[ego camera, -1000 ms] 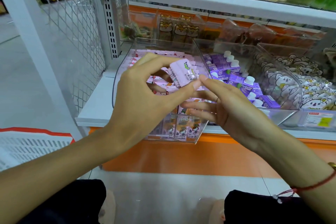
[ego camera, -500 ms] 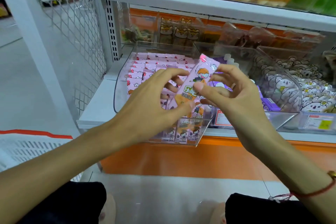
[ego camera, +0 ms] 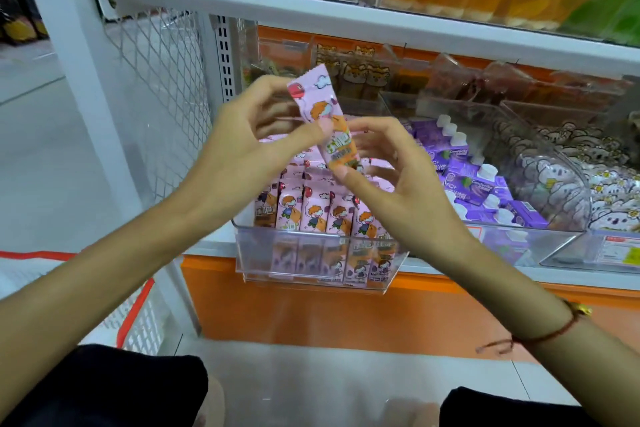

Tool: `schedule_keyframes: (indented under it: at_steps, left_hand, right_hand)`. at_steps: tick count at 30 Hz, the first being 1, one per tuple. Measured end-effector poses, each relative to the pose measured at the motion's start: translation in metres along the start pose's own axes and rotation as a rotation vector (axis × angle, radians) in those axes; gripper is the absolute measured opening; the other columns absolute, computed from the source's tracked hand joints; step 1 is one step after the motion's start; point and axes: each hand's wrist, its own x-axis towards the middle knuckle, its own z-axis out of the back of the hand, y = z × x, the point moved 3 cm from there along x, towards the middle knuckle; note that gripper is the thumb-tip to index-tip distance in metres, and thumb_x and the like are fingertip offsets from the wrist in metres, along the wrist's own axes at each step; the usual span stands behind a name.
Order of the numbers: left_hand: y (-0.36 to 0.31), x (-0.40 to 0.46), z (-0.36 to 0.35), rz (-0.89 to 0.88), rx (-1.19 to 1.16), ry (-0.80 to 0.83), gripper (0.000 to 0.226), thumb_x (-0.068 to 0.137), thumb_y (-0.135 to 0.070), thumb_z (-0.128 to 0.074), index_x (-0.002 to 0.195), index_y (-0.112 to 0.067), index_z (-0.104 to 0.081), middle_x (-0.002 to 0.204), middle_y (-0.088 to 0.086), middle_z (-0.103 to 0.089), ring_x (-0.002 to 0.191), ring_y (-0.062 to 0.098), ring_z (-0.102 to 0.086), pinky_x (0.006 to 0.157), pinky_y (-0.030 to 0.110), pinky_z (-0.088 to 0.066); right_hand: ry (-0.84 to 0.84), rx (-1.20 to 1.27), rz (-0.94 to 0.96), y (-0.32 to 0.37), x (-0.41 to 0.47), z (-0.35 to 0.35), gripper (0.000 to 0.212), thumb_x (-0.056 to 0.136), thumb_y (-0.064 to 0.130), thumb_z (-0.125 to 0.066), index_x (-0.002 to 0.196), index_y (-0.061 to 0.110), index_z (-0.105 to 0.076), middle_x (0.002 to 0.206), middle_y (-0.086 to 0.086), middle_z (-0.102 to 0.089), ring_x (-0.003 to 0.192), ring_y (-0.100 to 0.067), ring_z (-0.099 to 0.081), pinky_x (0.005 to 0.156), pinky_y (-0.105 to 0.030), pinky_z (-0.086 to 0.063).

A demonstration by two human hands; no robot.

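Note:
A long pink snack packet (ego camera: pixel 322 114) with a cartoon child and a red balloon stands nearly upright in front of the shelf. My left hand (ego camera: pixel 249 149) pinches its middle between thumb and fingers. My right hand (ego camera: pixel 388 177) pinches its lower end with the thumb and forefinger. Below them a clear plastic bin (ego camera: pixel 311 253) on the shelf holds several more of the same pink packets, standing in rows.
To the right sits a clear bin of purple cartons (ego camera: pixel 485 191) with white caps, then a bin of white cartoon packets (ego camera: pixel 606 191). A white shelf board (ego camera: pixel 346 14) runs overhead. A white mesh panel (ego camera: pixel 162 80) closes the left side. A white basket (ego camera: pixel 138 315) stands at lower left.
The packet has been turned from end-on to upright and raised. My right hand has gone from touching it with straight fingers to pinching its lower end. The camera has moved closer to the shelf.

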Motion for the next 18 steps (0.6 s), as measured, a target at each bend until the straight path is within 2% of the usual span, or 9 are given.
schedule_keyframes:
  at_steps: [2, 4, 6, 7, 9, 11, 13, 16, 18]
  left_hand:
    - [-0.002, 0.009, 0.010, -0.062, 0.070, -0.017, 0.031, 0.082, -0.023, -0.071, 0.111, -0.027, -0.060, 0.102, -0.009, -0.072, 0.096, 0.008, -0.069, 0.087, 0.024, -0.054]
    - [-0.001, 0.018, 0.019, -0.127, 0.183, -0.062, 0.027, 0.085, -0.022, -0.070, 0.110, -0.028, -0.060, 0.099, -0.011, -0.069, 0.090, 0.002, -0.067, 0.085, 0.019, -0.052]
    - [0.003, 0.027, 0.025, -0.161, 0.310, -0.083, 0.027, 0.086, -0.020, -0.070, 0.109, -0.029, -0.056, 0.099, -0.018, -0.066, 0.088, -0.004, -0.064, 0.085, 0.018, -0.050]
    - [0.006, 0.030, 0.026, -0.165, 0.377, -0.068, 0.028, 0.087, -0.021, -0.069, 0.108, -0.030, -0.054, 0.099, -0.020, -0.064, 0.091, -0.004, -0.064, 0.087, 0.020, -0.051]
    - [0.013, 0.035, 0.026, -0.150, 0.483, -0.012, 0.027, 0.087, -0.022, -0.068, 0.108, -0.029, -0.052, 0.100, -0.021, -0.062, 0.095, -0.001, -0.064, 0.089, 0.028, -0.053]
    - [0.017, 0.038, 0.027, -0.138, 0.552, 0.029, 0.026, 0.088, -0.024, -0.067, 0.109, -0.028, -0.051, 0.101, -0.018, -0.062, 0.095, 0.003, -0.065, 0.088, 0.032, -0.054]
    - [0.020, 0.040, 0.031, -0.136, 0.601, 0.035, 0.026, 0.089, -0.026, -0.065, 0.110, -0.028, -0.051, 0.101, -0.017, -0.062, 0.092, 0.001, -0.065, 0.085, 0.032, -0.055]
    - [0.021, 0.042, 0.042, -0.121, 0.626, 0.014, 0.023, 0.090, -0.029, -0.064, 0.106, -0.035, -0.048, 0.096, -0.023, -0.063, 0.092, -0.006, -0.063, 0.085, 0.032, -0.054]
    - [0.021, 0.043, 0.047, -0.099, 0.625, 0.021, 0.023, 0.090, -0.029, -0.063, 0.104, -0.037, -0.046, 0.096, -0.024, -0.062, 0.094, -0.002, -0.065, 0.088, 0.037, -0.054]
  right_hand:
    - [-0.006, -0.073, 0.044, -0.003, 0.015, -0.003, 0.038, 0.089, 0.020, -0.066, 0.124, 0.019, -0.051, 0.115, 0.010, -0.061, 0.108, -0.004, -0.056, 0.092, -0.029, -0.047]
    - [0.029, -0.238, -0.011, -0.016, 0.029, -0.008, 0.055, 0.089, 0.028, -0.065, 0.137, 0.019, -0.040, 0.133, 0.003, -0.053, 0.120, -0.011, -0.050, 0.098, -0.029, -0.042]
    - [0.155, -0.389, -0.136, -0.034, 0.037, -0.017, 0.067, 0.091, 0.028, -0.061, 0.146, 0.014, -0.026, 0.146, -0.006, -0.042, 0.131, -0.021, -0.042, 0.103, -0.031, -0.037]
    - [0.227, -0.467, -0.157, -0.042, 0.038, -0.021, 0.064, 0.093, 0.027, -0.058, 0.146, 0.011, -0.026, 0.147, -0.009, -0.040, 0.133, -0.024, -0.040, 0.104, -0.032, -0.037]
    - [0.287, -0.621, -0.081, -0.048, 0.039, -0.026, 0.048, 0.096, 0.025, -0.051, 0.140, 0.009, -0.042, 0.140, -0.011, -0.047, 0.128, -0.026, -0.044, 0.101, -0.037, -0.041]
    - [0.220, -0.697, 0.005, -0.045, 0.044, -0.027, 0.034, 0.095, 0.023, -0.050, 0.126, 0.011, -0.057, 0.127, -0.011, -0.055, 0.120, -0.027, -0.047, 0.093, -0.038, -0.043]
    - [0.152, -0.700, 0.047, -0.038, 0.052, -0.030, 0.027, 0.092, 0.024, -0.053, 0.115, 0.015, -0.065, 0.118, -0.009, -0.057, 0.114, -0.027, -0.047, 0.088, -0.035, -0.042]
    - [0.297, -0.815, 0.005, -0.039, 0.061, -0.045, 0.040, 0.090, 0.046, -0.054, 0.118, 0.019, -0.064, 0.123, -0.008, -0.050, 0.117, -0.027, -0.040, 0.086, -0.034, -0.034]
    - [0.432, -0.943, -0.047, -0.044, 0.062, -0.055, 0.053, 0.089, 0.059, -0.048, 0.126, 0.022, -0.059, 0.132, -0.008, -0.040, 0.123, -0.027, -0.032, 0.092, -0.038, -0.030]
